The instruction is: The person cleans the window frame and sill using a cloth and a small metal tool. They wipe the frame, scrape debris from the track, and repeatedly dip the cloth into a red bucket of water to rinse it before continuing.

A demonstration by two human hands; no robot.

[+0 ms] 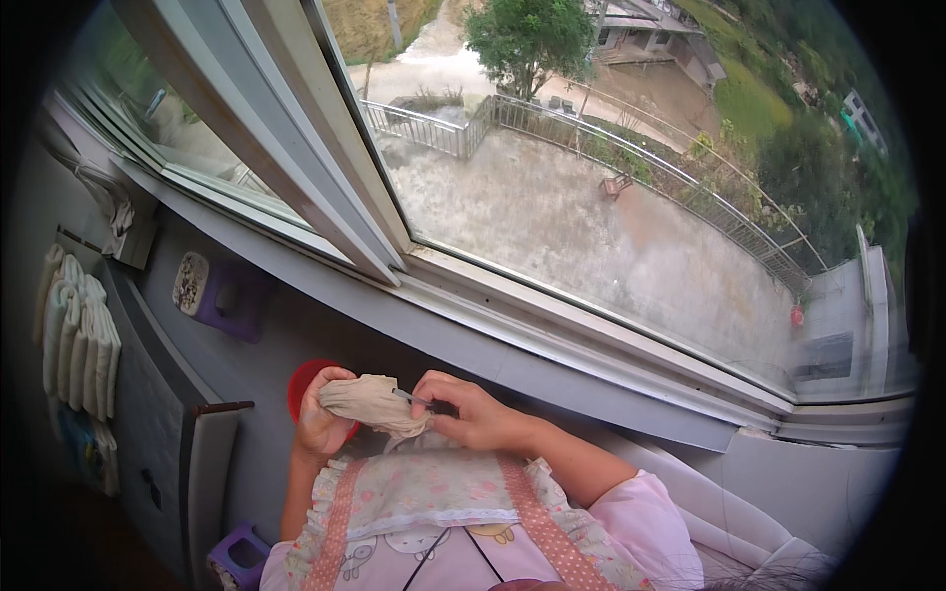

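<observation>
My left hand (323, 421) grips one end of a bunched beige cloth (362, 402), held in front of my chest. My right hand (469, 414) is at the cloth's other end. Between its thumb and fingers is a small tool with a metal blade (403, 395) and a dark handle, possibly thread snips. The metal tip lies against the cloth, though I cannot tell whether it enters the fabric. Partly hidden behind my left hand is a red plastic container (299, 384).
A sliding window (384, 273) with a grey sill (458, 343) runs diagonally ahead. On the left stand a dark-topped table (159, 428), folded pale cloths (77, 340) and a purple plastic stool (233, 295). Another purple stool (244, 554) is at lower left. A pale curtain (709, 495) hangs at right.
</observation>
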